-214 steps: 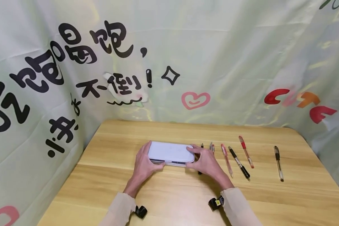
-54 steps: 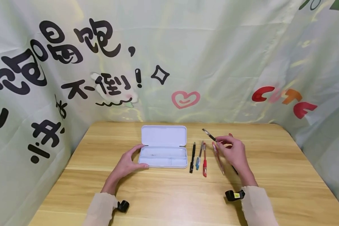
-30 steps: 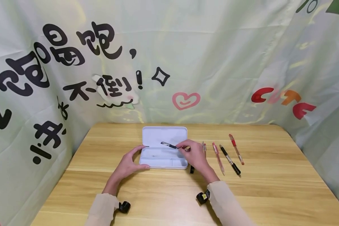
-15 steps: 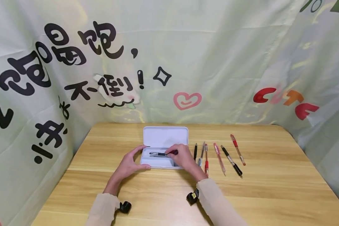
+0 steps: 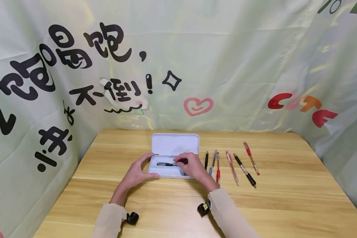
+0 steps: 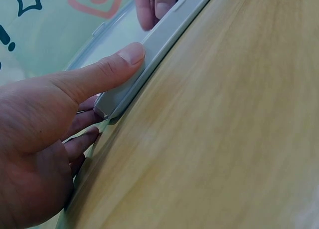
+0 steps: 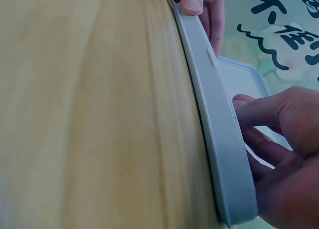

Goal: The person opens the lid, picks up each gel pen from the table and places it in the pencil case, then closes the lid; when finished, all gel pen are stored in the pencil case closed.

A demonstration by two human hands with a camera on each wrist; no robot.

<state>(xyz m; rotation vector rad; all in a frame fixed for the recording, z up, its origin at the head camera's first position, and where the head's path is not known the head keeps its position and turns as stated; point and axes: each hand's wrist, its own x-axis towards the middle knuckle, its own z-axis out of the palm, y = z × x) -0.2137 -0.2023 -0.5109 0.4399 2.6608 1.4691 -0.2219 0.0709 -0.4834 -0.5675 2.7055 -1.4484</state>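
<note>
A pale lilac pencil case (image 5: 175, 142) lies on the wooden table with its lid tilted back; its tray has a long back compartment and divided front ones. My left hand (image 5: 137, 171) grips the case's left end, with the thumb on the front wall (image 6: 162, 54) in the left wrist view and the fingers around the end. Inside the back compartment lies a black-and-clear gel pen (image 5: 165, 164). Its right end is pinched by my right hand (image 5: 193, 167). In the right wrist view the case's side hides the pen and part of the right fingers (image 7: 261, 146).
To the right of the case lie a black pen (image 5: 206, 159), a blue-and-clear pen (image 5: 212, 165), a red pen (image 5: 218, 172), a pink pen (image 5: 232, 168), another black pen (image 5: 244, 170) and a red-capped pen (image 5: 251, 158). A printed curtain (image 5: 226, 66) hangs behind the table.
The case was shut and held by both hands; now its lid stands open. The right hand has carried the gel pen leftward from the table's right side and lowered it into the back compartment.
</note>
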